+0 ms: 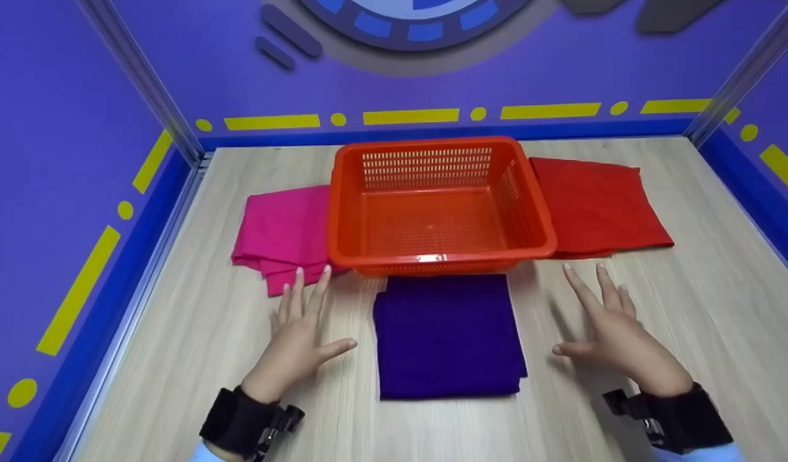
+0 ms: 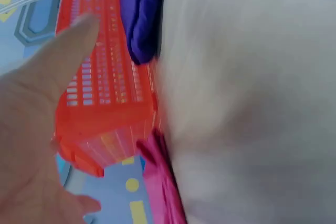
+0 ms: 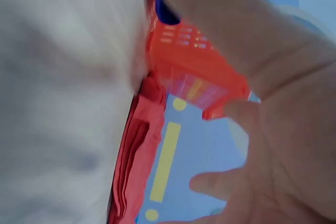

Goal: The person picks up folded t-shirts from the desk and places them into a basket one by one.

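Observation:
A folded dark purple cloth [image 1: 448, 337] lies on the table between my two hands. My left hand [image 1: 294, 350] is spread to its left, fingers straight, holding nothing; its fingertips are close to a folded pink cloth [image 1: 285, 224]. On the other side my right hand [image 1: 618, 346] is also spread with nothing in it, below a folded red cloth [image 1: 599, 208]. Behind the purple cloth stands an orange-red plastic basket [image 1: 541, 237] with nothing inside. The left wrist view shows the basket [image 2: 105, 119] beyond the thumb; the right wrist view shows the layered red cloth [image 3: 137, 150].
The light wood table [image 1: 176, 333] is bounded by blue panels with yellow dashes at the back [image 1: 432, 90] and sides. Metal rails run along the left edge [image 1: 137, 282] and up the back corners. The basket stands close to the back panel, between the pink and red cloths.

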`<act>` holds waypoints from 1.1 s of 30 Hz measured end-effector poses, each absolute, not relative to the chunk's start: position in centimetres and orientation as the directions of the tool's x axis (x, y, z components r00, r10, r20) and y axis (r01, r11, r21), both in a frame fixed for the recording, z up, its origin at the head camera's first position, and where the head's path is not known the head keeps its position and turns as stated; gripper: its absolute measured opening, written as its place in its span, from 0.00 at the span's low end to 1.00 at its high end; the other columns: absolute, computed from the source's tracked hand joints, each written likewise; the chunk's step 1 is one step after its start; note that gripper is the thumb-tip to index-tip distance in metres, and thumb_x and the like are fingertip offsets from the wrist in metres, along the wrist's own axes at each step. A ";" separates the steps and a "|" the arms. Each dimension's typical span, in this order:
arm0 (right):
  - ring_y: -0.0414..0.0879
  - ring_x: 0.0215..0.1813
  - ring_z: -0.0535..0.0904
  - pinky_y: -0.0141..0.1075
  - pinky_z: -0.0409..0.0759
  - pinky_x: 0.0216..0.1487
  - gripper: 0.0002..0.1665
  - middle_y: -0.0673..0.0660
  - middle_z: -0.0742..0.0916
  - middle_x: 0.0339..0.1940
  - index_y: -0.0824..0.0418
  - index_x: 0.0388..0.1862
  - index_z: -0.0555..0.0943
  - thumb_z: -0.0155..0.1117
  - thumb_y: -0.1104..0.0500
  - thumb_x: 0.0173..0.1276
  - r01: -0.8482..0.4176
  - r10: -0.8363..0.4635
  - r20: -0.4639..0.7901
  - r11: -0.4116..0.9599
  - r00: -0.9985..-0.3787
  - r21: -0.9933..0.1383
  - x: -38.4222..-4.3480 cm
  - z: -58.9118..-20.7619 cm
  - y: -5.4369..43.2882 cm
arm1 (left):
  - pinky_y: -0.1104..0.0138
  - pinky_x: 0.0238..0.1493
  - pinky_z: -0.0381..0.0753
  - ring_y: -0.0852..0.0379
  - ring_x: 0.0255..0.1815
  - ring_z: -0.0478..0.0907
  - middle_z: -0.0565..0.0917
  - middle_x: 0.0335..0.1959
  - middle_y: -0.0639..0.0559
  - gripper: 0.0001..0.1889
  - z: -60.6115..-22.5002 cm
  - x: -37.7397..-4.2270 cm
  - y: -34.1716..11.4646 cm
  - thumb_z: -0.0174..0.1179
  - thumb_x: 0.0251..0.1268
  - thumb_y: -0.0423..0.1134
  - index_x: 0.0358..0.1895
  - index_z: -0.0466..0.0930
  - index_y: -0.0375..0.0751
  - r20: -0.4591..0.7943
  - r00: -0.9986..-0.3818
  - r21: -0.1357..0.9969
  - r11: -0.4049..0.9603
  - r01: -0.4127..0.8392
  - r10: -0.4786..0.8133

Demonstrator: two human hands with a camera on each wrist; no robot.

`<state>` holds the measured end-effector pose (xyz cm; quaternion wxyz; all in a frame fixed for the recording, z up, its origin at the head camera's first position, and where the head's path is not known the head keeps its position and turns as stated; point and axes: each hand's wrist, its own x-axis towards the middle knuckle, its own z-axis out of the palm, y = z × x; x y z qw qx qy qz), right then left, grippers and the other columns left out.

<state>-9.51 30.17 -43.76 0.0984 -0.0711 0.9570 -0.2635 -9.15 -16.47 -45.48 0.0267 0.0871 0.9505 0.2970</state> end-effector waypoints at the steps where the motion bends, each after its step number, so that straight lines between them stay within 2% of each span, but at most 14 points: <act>1: 0.91 0.70 0.40 0.85 0.54 0.53 0.78 0.78 0.39 0.79 0.49 0.85 0.39 0.85 0.48 0.48 -0.096 -0.196 -0.130 0.838 -0.972 -0.537 -9.6 -43.8 30.0 | 0.24 0.65 0.49 0.21 0.78 0.37 0.34 0.81 0.30 0.61 -45.5 -9.2 -16.3 0.75 0.55 0.54 0.84 0.37 0.59 0.014 -0.984 0.612 0.776 0.150 0.180; 5: 0.85 0.71 0.51 0.76 0.60 0.62 0.76 0.80 0.45 0.78 0.62 0.84 0.41 0.85 0.52 0.51 -0.149 -0.236 -0.059 0.768 -0.970 -0.623 -9.8 -43.9 29.0 | 0.32 0.68 0.59 0.27 0.79 0.40 0.36 0.81 0.30 0.61 -45.9 -9.2 -15.3 0.74 0.59 0.49 0.84 0.34 0.52 0.062 -0.980 0.773 0.612 0.166 0.187; 7: 0.81 0.73 0.54 0.72 0.61 0.65 0.73 0.79 0.49 0.78 0.65 0.83 0.43 0.84 0.53 0.52 -0.164 -0.250 -0.034 0.725 -0.968 -0.669 -9.9 -44.0 28.5 | 0.35 0.71 0.58 0.30 0.80 0.40 0.37 0.81 0.32 0.60 -46.2 -9.3 -14.6 0.73 0.61 0.47 0.83 0.32 0.48 0.067 -0.978 0.839 0.519 0.163 0.199; 10: 0.77 0.73 0.58 0.67 0.69 0.64 0.69 0.76 0.54 0.77 0.66 0.83 0.46 0.82 0.55 0.55 -0.142 -0.260 -0.041 0.647 -0.965 -0.749 -9.9 -44.2 27.7 | 0.37 0.72 0.57 0.29 0.79 0.45 0.36 0.82 0.33 0.59 -46.6 -9.3 -13.7 0.72 0.63 0.43 0.83 0.31 0.44 0.018 -0.974 0.925 0.365 0.101 0.225; 13: 0.74 0.72 0.63 0.60 0.76 0.61 0.64 0.74 0.57 0.77 0.64 0.83 0.47 0.79 0.56 0.60 -0.063 -0.253 -0.095 0.553 -0.963 -0.831 -9.9 -44.3 27.0 | 0.39 0.69 0.63 0.26 0.76 0.52 0.39 0.81 0.29 0.57 -47.1 -9.2 -12.9 0.70 0.65 0.41 0.82 0.31 0.43 -0.072 -0.968 0.969 0.247 -0.011 0.240; 18: 0.67 0.68 0.72 0.49 0.83 0.54 0.59 0.74 0.58 0.78 0.63 0.84 0.44 0.72 0.60 0.66 0.185 -0.272 -0.261 0.275 -0.926 -0.943 -10.0 -45.0 26.2 | 0.44 0.69 0.68 0.29 0.74 0.61 0.53 0.76 0.23 0.53 -47.4 -8.8 -11.9 0.67 0.67 0.42 0.82 0.34 0.36 -0.187 -0.950 0.972 0.185 -0.143 0.251; 22: 0.57 0.63 0.78 0.47 0.84 0.54 0.56 0.78 0.58 0.77 0.67 0.83 0.40 0.67 0.62 0.71 0.325 -0.331 -0.337 0.092 -0.882 -0.941 -10.2 -45.7 25.9 | 0.44 0.70 0.67 0.31 0.74 0.61 0.55 0.76 0.23 0.51 -47.4 -8.6 -11.1 0.64 0.69 0.43 0.81 0.35 0.32 -0.251 -0.928 0.967 0.120 -0.226 0.274; 25: 0.50 0.58 0.80 0.47 0.83 0.56 0.53 0.77 0.65 0.73 0.69 0.82 0.39 0.63 0.61 0.73 0.396 -0.367 -0.374 0.015 -0.852 -0.918 -10.4 -46.3 25.8 | 0.45 0.68 0.70 0.33 0.73 0.63 0.54 0.76 0.24 0.49 -47.4 -8.5 -10.4 0.61 0.70 0.42 0.80 0.35 0.29 -0.291 -0.914 0.956 0.049 -0.289 0.281; 30: 0.48 0.55 0.82 0.47 0.82 0.57 0.50 0.60 0.79 0.62 0.72 0.80 0.40 0.60 0.61 0.75 0.486 -0.422 -0.413 -0.078 -0.807 -0.871 -10.6 -47.0 25.3 | 0.53 0.62 0.78 0.43 0.64 0.73 0.59 0.75 0.27 0.47 -47.9 -8.8 -9.3 0.60 0.70 0.37 0.80 0.35 0.29 -0.319 -0.906 0.931 -0.088 -0.355 0.279; 33: 0.50 0.55 0.83 0.48 0.81 0.57 0.48 0.57 0.83 0.58 0.72 0.80 0.39 0.58 0.62 0.75 0.518 -0.471 -0.411 -0.119 -0.780 -0.847 -10.6 -47.4 24.7 | 0.55 0.61 0.78 0.45 0.62 0.75 0.61 0.74 0.27 0.47 -48.1 -8.9 -8.8 0.59 0.69 0.34 0.81 0.34 0.30 -0.317 -0.911 0.920 -0.146 -0.363 0.265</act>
